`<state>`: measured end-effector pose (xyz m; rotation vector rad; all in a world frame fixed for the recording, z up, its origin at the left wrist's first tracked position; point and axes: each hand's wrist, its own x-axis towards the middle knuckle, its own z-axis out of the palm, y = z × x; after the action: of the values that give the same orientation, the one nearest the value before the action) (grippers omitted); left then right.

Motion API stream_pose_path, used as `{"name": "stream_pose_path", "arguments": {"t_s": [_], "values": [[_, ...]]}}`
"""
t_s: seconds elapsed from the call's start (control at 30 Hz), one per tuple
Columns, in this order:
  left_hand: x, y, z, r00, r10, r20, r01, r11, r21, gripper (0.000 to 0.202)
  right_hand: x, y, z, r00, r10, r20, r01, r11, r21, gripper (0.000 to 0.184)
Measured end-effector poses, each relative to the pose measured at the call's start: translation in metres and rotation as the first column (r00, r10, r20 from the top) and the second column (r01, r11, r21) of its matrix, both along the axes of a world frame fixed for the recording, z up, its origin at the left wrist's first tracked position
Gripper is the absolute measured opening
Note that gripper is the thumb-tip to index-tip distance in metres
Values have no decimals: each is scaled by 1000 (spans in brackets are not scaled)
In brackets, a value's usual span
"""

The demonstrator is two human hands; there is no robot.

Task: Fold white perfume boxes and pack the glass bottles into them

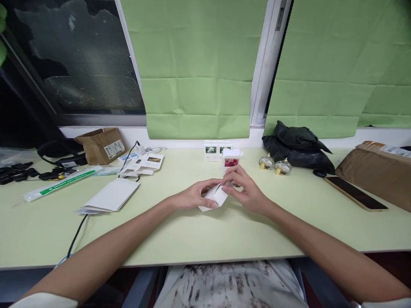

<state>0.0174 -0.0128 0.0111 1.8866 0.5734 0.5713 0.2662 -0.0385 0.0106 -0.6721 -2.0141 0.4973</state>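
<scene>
A small white carton (214,197) is tilted between my two hands, above the table's middle. My left hand (195,196) grips its left side, thumb on the near face and fingers behind. At its upper right edge, my right hand (243,188) pinches a flap with thumb and fingertips. Just beyond stands a white box with a red flower picture (231,162), its top flap raised and its lower part hidden by my right hand. Behind it are two white boxes with white flower pictures (211,150). Two round glass bottles with gold tops (266,162) stand to the right.
Flattened printed cartons (143,164) and a folded white sheet (111,195) lie left. Farther left are an open cardboard box (102,146), a green-striped plastic sleeve (64,184) and cables. On the right are black plastic bags (297,147), a phone (355,193) and a brown parcel (379,171).
</scene>
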Motion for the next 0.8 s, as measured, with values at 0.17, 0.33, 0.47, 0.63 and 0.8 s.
{"name": "stream_pose_path", "arguments": {"t_s": [0.17,0.33,0.47,0.63,0.8], "values": [[-1,3,-5,999,-5,40,6,1000,-10,85,-3,2,-2,996,40,-85,-57,977,-206,29],[-6,12,-6,985,57,164,-59,998,6,71,-5,7,-6,992,0,-127,-27,977,-211,20],[-9,6,-3,976,203,82,-217,953,212,51,-5,11,-8,989,-43,-139,14,978,-208,21],[-6,-8,-5,929,362,74,-346,779,523,44,-7,15,-9,976,-89,-201,40,971,-236,24],[-6,-3,-10,955,290,70,-238,600,763,41,-9,17,-12,972,-105,-210,59,975,-214,21]]}}
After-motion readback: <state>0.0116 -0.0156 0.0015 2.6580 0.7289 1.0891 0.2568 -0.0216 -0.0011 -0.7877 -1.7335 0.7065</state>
